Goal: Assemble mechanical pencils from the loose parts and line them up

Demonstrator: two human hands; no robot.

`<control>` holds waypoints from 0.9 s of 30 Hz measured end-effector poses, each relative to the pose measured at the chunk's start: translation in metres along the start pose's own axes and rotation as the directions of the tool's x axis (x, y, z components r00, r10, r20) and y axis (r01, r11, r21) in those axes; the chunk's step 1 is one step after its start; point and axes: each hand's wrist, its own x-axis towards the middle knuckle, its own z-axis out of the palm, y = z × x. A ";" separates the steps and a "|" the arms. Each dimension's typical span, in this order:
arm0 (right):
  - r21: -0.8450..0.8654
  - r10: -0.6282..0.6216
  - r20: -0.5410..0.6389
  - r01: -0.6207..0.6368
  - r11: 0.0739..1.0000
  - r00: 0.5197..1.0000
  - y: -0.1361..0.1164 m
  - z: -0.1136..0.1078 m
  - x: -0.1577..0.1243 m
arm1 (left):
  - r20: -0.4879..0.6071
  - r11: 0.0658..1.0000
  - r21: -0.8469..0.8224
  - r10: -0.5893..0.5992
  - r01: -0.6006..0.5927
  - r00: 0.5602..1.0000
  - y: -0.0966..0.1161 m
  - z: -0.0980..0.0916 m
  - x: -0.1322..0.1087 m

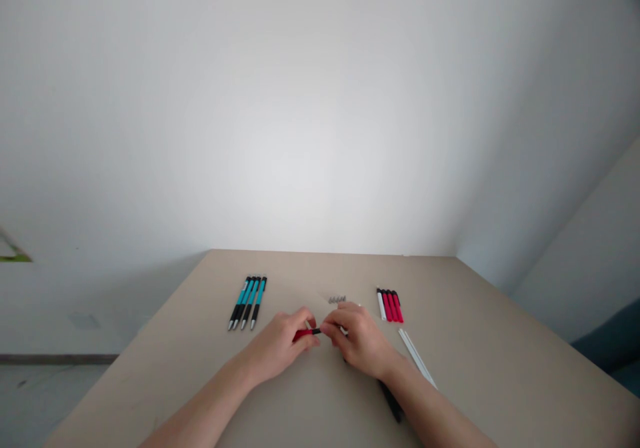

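Note:
My left hand [279,343] is closed around a red pen barrel [303,333] with a black end, held level just above the table. The fingers of my right hand [356,336] pinch at the black end of this barrel, pointing toward the left hand. What else lies inside the right fingers is hidden. Just beyond the right hand, several small metal springs [337,299] lie in a row. To its right rest several red pen barrels [392,306] and one white barrel [381,307] with black tops, side by side.
On the left, several teal pens [249,301] with black grips lie in a row. White refill-like sticks [417,357] lie beside my right forearm, which partly covers black pen parts [391,400]. The beige table [480,341] meets a white wall [320,115].

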 end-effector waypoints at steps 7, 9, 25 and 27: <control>0.137 -0.004 -0.064 0.013 0.991 0.998 -0.002 -0.001 -0.001 | -0.033 1.000 -0.015 0.000 0.000 0.999 0.001 0.001 0.000; 0.168 -0.019 -0.068 0.031 0.985 0.997 -0.002 -0.003 -0.002 | -0.013 0.999 -0.033 0.030 -0.030 0.999 0.003 0.000 0.000; -0.027 0.068 0.062 -0.066 0.997 0.996 -0.001 0.007 -0.002 | -0.109 0.986 0.125 0.122 -0.108 0.987 0.000 0.001 0.001; -0.016 0.032 0.043 -0.031 0.999 0.999 -0.001 0.004 -0.002 | -0.051 0.987 0.095 0.137 -0.132 0.989 0.001 0.000 0.001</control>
